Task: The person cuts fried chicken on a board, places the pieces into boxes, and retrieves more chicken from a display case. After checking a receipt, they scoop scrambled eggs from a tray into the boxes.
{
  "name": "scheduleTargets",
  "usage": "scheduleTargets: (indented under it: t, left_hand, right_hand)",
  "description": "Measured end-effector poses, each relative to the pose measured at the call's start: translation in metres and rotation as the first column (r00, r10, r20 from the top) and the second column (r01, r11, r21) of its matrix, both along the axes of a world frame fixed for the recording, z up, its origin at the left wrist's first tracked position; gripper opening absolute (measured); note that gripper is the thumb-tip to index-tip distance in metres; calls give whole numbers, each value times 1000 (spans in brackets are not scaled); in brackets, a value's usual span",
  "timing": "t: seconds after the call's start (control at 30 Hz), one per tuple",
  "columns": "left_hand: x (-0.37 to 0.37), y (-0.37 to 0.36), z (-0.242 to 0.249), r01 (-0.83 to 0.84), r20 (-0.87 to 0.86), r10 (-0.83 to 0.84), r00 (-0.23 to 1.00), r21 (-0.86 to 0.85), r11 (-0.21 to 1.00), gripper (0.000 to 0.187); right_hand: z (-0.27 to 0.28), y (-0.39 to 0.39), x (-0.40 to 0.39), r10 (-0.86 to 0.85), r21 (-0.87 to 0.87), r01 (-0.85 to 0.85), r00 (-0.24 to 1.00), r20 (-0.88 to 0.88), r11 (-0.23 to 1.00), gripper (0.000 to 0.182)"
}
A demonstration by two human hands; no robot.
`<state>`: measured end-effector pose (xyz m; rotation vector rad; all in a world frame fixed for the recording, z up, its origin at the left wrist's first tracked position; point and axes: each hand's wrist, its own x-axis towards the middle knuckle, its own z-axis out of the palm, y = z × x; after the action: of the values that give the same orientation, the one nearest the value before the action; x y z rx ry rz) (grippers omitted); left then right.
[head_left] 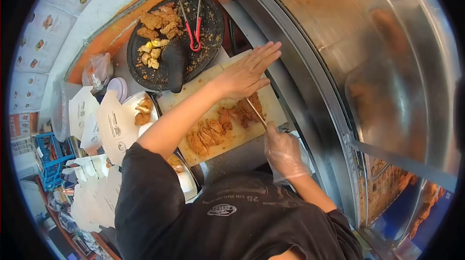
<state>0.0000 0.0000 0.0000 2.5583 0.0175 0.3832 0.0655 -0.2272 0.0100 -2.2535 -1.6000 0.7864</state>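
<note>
My right hand, in a clear plastic glove, grips the handle of a knife. Its narrow blade crosses the fried chicken, which lies cut into strips along a white cutting board. Bare and with fingers stretched out, my left hand is over the far end of the blade and hides its tip. Under that hand, part of the chicken and the board is covered.
Beyond the board stands a black stone mortar with its pestle, fried chicken pieces and red-handled tongs. Open paper boxes with food are at the left. A metal-framed glass display case borders the right.
</note>
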Motion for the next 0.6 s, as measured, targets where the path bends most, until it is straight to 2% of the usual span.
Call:
scheduleTargets:
  t: [0.07, 0.1, 0.17, 0.2, 0.23, 0.3, 0.33, 0.4, 0.43, 0.5, 0.53, 0.57, 0.6]
  left_hand:
    - [19, 37, -31, -6, -97, 4, 995, -21, 1000, 74]
    - [24, 43, -26, -12, -98, 11, 995, -16, 1000, 74]
    - [29, 33, 2, -37, -17, 37, 999, -4, 999, 67]
    - [31, 18, 21, -48, 156, 47, 987, 0, 999, 61]
    - [27, 7, 14, -54, 156, 53, 986, 4, 999, 61]
    - [17, -10, -18, -115, -50, 118, 992, 50, 992, 50]
    - [15, -18, -23, -121, -50, 124, 991, 54, 991, 50]
    - [16, -32, -31, -81, 1, 82, 997, 125, 989, 45]
    - [18, -38, -7, -91, 8, 90, 996, 131, 987, 45]
    - [23, -47, 40, -69, 188, 42, 981, 139, 988, 39]
    - [24, -52, 48, -37, 292, 3, 956, 112, 993, 33]
    - [22, -48, 31, -46, 298, 8, 954, 118, 992, 33]
    - [18, -43, -3, -77, 186, 55, 981, 114, 991, 33]
  right_hand:
    - [-38, 36, 21, 33, 75, -38, 997, 64, 996, 35]
    - [-32, 43, 28, 39, 79, -44, 997, 64, 996, 35]
    - [9, 37, 37, 59, 25, -60, 998, 13, 998, 30]
    - [40, 26, 34, 8, -81, -7, 1000, 9, 997, 28]
    - [30, 14, 28, 14, -77, -13, 1000, 8, 997, 28]
    - [-9, -10, 13, -16, 17, 17, 1000, -25, 1000, 26]
    - [-9, -26, 4, -59, -64, 56, 997, -45, 996, 28]
    - [8, -43, 4, -41, -62, 40, 999, -16, 997, 27]
    - [19, -43, 7, -36, -51, 37, 999, 12, 998, 25]
    - [46, -47, 13, -59, -46, 61, 997, 53, 997, 25]
    - [54, -47, 13, -90, -47, 95, 992, 87, 994, 24]
    - [41, -44, 11, -82, -39, 86, 992, 93, 995, 24]
    - [13, -42, 7, -69, 11, 68, 991, 112, 998, 22]
